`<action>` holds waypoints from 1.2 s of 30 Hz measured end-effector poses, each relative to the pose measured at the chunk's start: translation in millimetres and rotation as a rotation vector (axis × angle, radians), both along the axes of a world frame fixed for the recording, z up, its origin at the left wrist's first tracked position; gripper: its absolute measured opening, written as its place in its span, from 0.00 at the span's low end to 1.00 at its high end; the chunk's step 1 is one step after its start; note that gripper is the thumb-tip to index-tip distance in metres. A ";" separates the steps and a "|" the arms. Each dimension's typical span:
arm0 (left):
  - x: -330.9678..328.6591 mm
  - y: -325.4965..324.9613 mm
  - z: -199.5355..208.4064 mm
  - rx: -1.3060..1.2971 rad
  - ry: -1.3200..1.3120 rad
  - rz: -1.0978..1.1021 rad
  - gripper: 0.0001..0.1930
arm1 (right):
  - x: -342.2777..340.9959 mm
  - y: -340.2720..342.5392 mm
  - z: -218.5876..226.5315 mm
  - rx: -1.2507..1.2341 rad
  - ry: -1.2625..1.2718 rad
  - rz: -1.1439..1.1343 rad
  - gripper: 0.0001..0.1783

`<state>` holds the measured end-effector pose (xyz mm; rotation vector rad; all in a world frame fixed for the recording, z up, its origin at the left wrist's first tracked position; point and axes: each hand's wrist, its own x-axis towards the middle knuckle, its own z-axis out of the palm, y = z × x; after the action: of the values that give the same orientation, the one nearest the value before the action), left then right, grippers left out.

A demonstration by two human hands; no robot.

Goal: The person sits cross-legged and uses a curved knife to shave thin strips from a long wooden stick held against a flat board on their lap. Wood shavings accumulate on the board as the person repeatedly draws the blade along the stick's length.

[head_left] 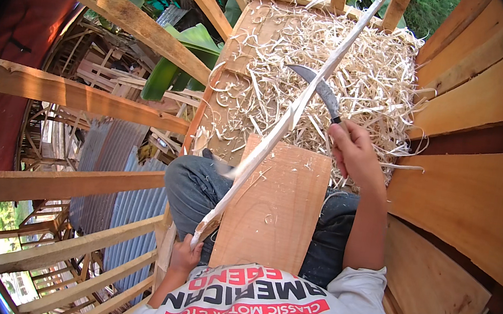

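A long pale wooden stick (267,141) slants from low left up to the far right, across my lap. At its near end my left hand (186,254) is closed around it. My right hand (354,150) grips the dark handle of a curved knife (327,95), whose grey blade lies across the stick's upper half. Part of a curled shaving (294,115) stands off the stick below the blade. A flat wooden board (273,212) rests on my lap under the stick. Something pale near my left knee is smeared by motion.
Curled wood shavings (361,64) are heaped on the plank floor (229,92) ahead of me. Wooden slats (69,181) form a railing on the left, with corrugated metal sheets (136,190) beyond. Wide wooden planks (463,206) wall the right side. A banana leaf (179,56) hangs outside the railing.
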<state>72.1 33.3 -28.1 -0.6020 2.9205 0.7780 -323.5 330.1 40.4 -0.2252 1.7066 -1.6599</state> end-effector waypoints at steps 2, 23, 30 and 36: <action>-0.1 3.2 -1.5 -0.017 0.016 0.019 0.15 | 10.9 -8.5 12.0 0.051 -0.066 0.319 0.16; 5.1 6.4 -3.0 -0.011 0.017 0.042 0.14 | 22.0 -24.7 -3.7 -0.159 0.211 -0.324 0.14; -0.7 10.5 -0.6 -0.065 0.098 0.039 0.13 | 28.7 -37.8 -17.7 0.049 0.620 -0.452 0.12; -1.2 -2.2 -3.5 0.104 0.057 0.029 0.12 | 24.1 -40.1 -21.0 0.173 0.822 -0.495 0.12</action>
<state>70.9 31.0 -31.6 -0.6247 2.9053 0.9594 -299.4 290.0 19.4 -0.4790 2.6782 -1.8881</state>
